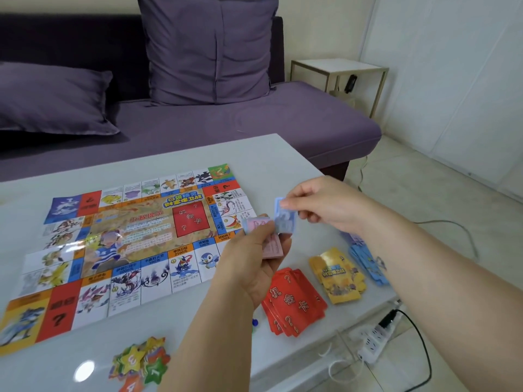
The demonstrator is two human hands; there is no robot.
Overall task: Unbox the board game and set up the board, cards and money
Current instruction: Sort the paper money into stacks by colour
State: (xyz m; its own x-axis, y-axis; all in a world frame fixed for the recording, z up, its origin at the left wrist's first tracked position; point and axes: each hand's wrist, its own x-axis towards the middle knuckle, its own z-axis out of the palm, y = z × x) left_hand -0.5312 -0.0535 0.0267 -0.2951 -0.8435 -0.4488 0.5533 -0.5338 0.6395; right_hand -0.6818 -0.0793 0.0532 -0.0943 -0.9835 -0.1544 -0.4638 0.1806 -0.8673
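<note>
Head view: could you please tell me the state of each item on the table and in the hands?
game board, unfolded flat on the table.
red cards, loosely fanned pile, lying flat.
yellow cards, untidy pile, lying flat.
blue pile, lying flat beside the yellow cards.
star tokens, heaped.
pink notes, gripped by left hand.
blue note, pinched by right hand.

Game board [127, 244] lies centre left on the table [254, 154]; right of it, in a row, chance cards [294, 304], a second deck [338, 275] and a banknote pile [365, 258]. Star tokens [141, 360] sit below the board, at bottom centre. Behind the table, a sofa [254, 120] with two cushions [209, 49]; upper right, a side table [339, 66].
</note>
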